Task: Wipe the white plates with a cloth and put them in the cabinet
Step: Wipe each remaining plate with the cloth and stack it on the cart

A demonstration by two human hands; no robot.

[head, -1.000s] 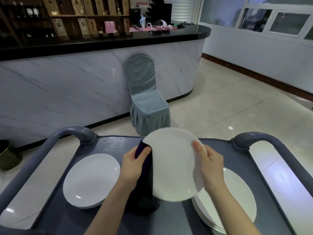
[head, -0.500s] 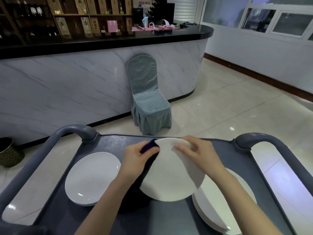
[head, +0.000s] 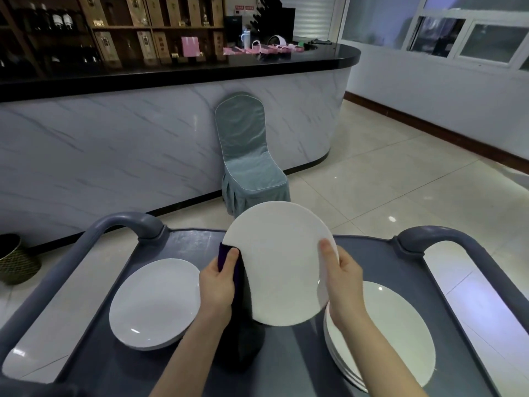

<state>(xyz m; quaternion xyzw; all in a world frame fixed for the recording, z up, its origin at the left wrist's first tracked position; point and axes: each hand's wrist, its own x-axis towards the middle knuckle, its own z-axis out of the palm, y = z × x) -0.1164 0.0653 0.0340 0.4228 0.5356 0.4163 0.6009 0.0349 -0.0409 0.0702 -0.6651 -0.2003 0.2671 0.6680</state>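
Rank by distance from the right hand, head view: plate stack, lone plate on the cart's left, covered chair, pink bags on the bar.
1. plate stack: on the cart, right under the right hand.
2. lone plate: the cart's left side.
3. covered chair: on the floor beyond the cart.
4. pink bags: on the bar top, at the back.

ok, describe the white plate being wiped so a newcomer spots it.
Start at the grey plastic cart with curved handles. Above its middle, one round white plate is held tilted up, right hand on its right rim, left hand holding a dark purple cloth at its left edge. The others lie flat: left plate, right stack.
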